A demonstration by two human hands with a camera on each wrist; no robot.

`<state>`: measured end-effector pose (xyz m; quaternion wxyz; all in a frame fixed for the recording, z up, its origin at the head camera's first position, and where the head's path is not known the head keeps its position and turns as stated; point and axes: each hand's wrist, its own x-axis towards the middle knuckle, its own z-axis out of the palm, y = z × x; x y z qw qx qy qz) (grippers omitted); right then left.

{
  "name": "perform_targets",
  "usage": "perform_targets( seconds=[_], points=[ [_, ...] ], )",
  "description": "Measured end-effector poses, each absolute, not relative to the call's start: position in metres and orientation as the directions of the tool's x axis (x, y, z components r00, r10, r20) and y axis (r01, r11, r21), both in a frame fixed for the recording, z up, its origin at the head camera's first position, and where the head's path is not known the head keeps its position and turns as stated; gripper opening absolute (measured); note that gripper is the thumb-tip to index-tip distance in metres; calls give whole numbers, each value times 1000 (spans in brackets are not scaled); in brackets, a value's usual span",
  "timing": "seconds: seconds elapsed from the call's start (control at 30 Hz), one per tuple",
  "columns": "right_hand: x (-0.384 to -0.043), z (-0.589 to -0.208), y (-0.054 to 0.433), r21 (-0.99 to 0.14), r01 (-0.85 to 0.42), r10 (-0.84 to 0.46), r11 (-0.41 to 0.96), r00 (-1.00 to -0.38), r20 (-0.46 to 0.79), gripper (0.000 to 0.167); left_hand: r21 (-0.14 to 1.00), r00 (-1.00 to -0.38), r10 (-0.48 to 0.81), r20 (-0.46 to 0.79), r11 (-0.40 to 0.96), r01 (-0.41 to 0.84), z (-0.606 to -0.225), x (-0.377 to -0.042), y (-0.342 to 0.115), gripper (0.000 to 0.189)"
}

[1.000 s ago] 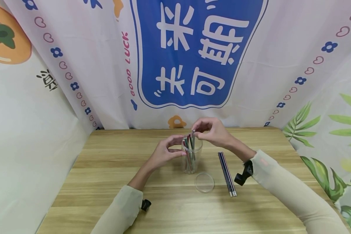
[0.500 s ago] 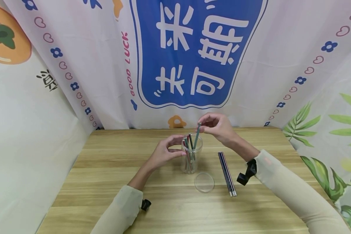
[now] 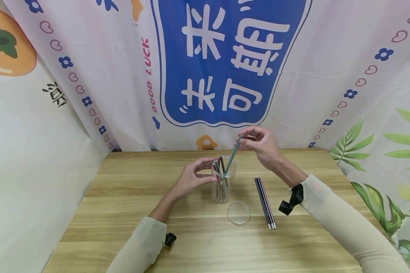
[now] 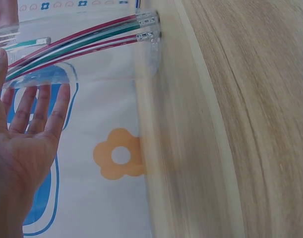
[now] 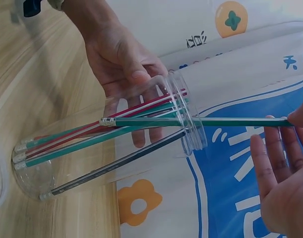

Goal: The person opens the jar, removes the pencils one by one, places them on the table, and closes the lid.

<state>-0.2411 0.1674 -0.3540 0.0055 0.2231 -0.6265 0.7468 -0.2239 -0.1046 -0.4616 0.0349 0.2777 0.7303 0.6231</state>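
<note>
A clear plastic jar (image 3: 223, 189) stands upright on the table, with several red, green and dark pencils (image 5: 91, 139) leaning inside, their metal eraser ends at the bottom. My left hand (image 3: 194, 175) holds the jar near its rim, thumb on one side and fingers on the other. Between thumb and fingers, my right hand (image 3: 262, 147) pinches the upper end of a green pencil (image 5: 230, 122). That pencil slants through the jar's mouth, its eraser end still inside and raised off the bottom.
A round clear lid (image 3: 238, 213) lies on the wooden table (image 3: 205, 246) in front of the jar. To its right, several dark and red pencils (image 3: 265, 204) lie side by side. A printed cloth (image 3: 130, 94) hangs behind the table's back edge.
My right hand has moved up and to the right, drawing the green pencil partly out of the jar. My left hand and the jar have stayed in place.
</note>
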Motion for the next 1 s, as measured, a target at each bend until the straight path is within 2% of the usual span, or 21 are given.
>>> perform_targets(
  seconds=[0.23,0.43,0.63,1.0],
  points=[
    [-241,-350,169,-906,-264,-237,-331,-906,350,23,930,-842,449,300,59,363,-461,-225,-104,60],
    [-243,-347,172,-851,-291,-186,-437,-896,402,28,930,-841,450,302,55,363,-461,-224,-104,60],
    [-245,-343,176,-815,-308,-134,-491,-898,420,26,929,-837,454,305,53,367,-461,-224,-105,59],
    [-248,-330,188,-767,-270,-18,-581,-939,344,21,925,-832,458,314,49,377,-461,-224,-105,60]
  ],
)
